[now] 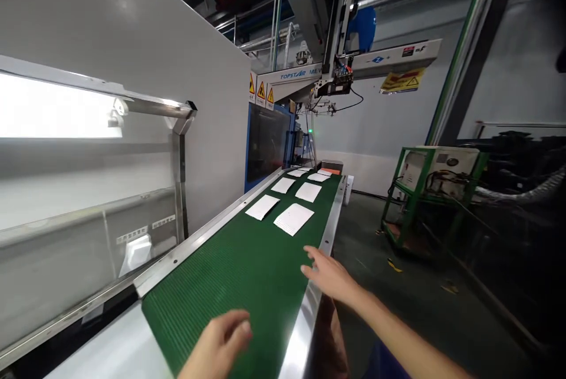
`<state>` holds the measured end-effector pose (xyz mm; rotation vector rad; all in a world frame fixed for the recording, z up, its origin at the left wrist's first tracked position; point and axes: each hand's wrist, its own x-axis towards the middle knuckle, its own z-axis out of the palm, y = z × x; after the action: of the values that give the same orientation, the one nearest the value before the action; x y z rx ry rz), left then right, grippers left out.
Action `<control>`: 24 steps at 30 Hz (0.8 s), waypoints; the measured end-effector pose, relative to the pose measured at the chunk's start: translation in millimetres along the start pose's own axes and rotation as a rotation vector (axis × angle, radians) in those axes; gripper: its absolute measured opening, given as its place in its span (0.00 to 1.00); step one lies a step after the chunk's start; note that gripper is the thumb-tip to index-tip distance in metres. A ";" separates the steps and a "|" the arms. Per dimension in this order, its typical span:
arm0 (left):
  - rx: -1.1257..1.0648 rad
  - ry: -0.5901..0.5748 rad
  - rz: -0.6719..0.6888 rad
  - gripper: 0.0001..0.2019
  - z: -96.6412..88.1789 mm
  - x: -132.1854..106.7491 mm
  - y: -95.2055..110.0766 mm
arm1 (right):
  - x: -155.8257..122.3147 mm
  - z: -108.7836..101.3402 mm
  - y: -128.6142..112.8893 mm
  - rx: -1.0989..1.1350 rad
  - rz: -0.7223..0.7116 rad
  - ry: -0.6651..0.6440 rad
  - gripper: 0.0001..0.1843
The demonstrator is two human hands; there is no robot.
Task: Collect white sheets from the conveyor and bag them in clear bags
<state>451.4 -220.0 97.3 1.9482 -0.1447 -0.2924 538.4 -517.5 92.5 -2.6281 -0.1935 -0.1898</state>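
A green ribbed conveyor belt (239, 273) runs away from me, with several white rectangular sheets lying flat on it in two rows. The nearest sheet (293, 218) has a dotted, perforated surface, and another white sheet (262, 207) lies to its left. My right hand (329, 276) hovers near the belt's right edge, fingers spread, holding nothing and well short of the sheets. Low over the near end of the belt, my left hand (220, 340) has loosely bent fingers and holds nothing.
A steel side rail (203, 228) edges the belt on the left, beside a transparent guard panel (88, 202) in a metal frame. Overhead stands a TOPSTAR gantry arm (336, 75). A green-framed equipment cart (433, 175) stands on the grey floor to the right.
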 end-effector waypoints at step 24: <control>0.375 0.451 0.390 0.22 -40.0 438.4 22.8 | 296.6 -19.7 133.4 0.010 -0.106 0.223 0.16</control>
<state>884.7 -296.9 73.2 2.2470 -0.2925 0.4611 850.0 -612.5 97.5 -2.5641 -0.2563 -0.5140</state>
